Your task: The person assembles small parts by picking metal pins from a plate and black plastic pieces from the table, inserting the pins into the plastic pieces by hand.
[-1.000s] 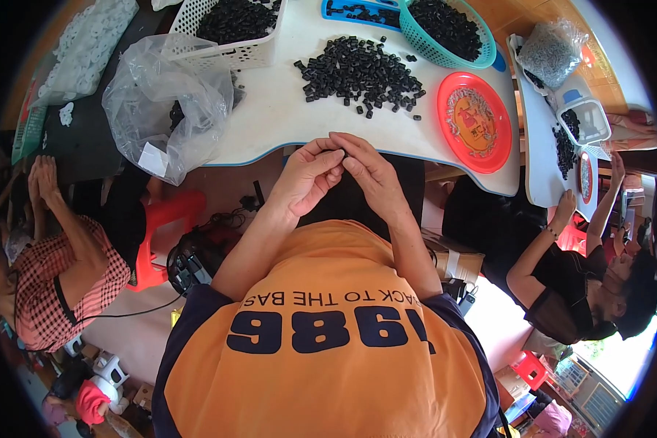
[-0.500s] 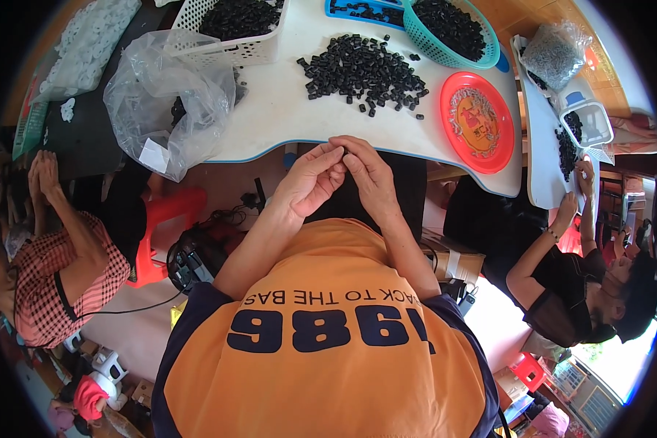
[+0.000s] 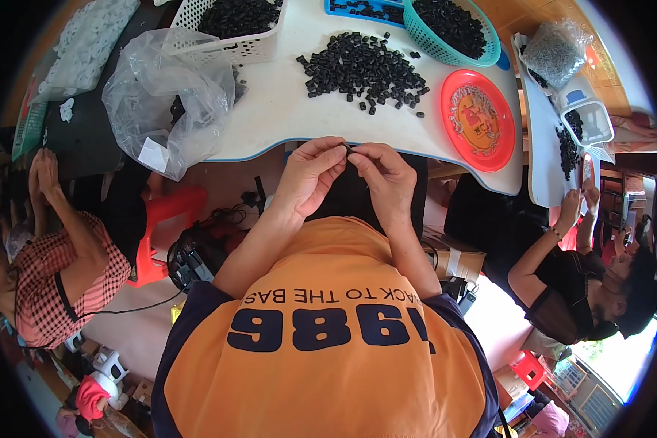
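Note:
Both hands meet over my lap, just off the near edge of the white table (image 3: pixel 270 120). My left hand (image 3: pixel 312 175) pinches a small black piece (image 3: pixel 347 148) between thumb and fingertips; most of it is covered by the fingers. From the other side, the thumb and forefinger of my right hand (image 3: pixel 385 179) are pressed together at the same piece, and whether they hold a separate tiny part cannot be seen. Beyond the hands lies a loose pile of small black plastic parts (image 3: pixel 365 73). A red round plate (image 3: pixel 449 139) with many tiny pale pieces is to the right.
A clear plastic bag (image 3: pixel 135 87) and a white basket (image 3: pixel 259 50) of black parts stand left. A teal basket (image 3: pixel 495 55) and a blue tray (image 3: pixel 336 10) hold more at the back. People sit working on both sides; a red stool (image 3: pixel 153 241) is at left.
My right hand has shifted right and turned, its fingers now bent beside the left fingertips. My left hand stays nearly in place. The person at right has brought their hands together.

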`<control>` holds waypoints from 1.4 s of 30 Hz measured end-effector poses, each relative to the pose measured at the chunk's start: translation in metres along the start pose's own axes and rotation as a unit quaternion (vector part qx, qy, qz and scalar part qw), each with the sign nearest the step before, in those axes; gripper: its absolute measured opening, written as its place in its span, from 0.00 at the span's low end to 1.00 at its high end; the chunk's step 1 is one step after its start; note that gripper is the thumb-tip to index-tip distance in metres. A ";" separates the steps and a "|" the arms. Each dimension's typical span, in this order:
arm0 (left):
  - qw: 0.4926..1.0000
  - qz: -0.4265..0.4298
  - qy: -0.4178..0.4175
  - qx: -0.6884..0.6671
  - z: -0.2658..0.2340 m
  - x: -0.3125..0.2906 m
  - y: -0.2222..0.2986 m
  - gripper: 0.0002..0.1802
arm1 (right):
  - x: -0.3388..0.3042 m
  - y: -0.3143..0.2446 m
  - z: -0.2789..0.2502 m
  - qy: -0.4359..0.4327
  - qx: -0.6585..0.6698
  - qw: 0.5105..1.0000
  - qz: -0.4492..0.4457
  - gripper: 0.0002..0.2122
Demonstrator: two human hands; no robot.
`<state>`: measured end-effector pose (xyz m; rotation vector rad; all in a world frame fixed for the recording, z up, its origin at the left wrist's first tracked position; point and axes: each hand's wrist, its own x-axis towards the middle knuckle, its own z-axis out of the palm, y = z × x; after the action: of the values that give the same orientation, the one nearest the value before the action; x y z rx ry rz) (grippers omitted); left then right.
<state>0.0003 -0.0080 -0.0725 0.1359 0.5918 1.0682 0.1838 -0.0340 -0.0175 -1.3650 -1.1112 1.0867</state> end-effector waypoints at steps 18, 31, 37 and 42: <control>0.998 0.028 0.000 0.064 -0.012 0.000 -0.001 0.12 | -0.005 0.018 0.009 0.001 0.129 0.990 0.058 0.04; 0.999 -0.002 0.002 0.045 -0.006 -0.009 0.005 0.11 | -0.012 0.028 0.003 -0.006 -0.011 0.999 -0.032 0.09; 0.994 -0.092 -0.036 0.042 -0.010 -0.003 0.015 0.14 | 0.002 0.023 -0.012 -0.087 -0.062 0.993 -0.044 0.15; 0.993 -0.106 -0.035 0.044 -0.023 0.000 0.009 0.15 | 0.003 0.025 -0.013 -0.163 -0.067 0.983 -0.040 0.15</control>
<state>-0.0189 -0.0079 -0.0887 0.1828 0.5757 0.8291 0.1989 -0.0348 -0.0412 -1.2608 -1.4891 1.2229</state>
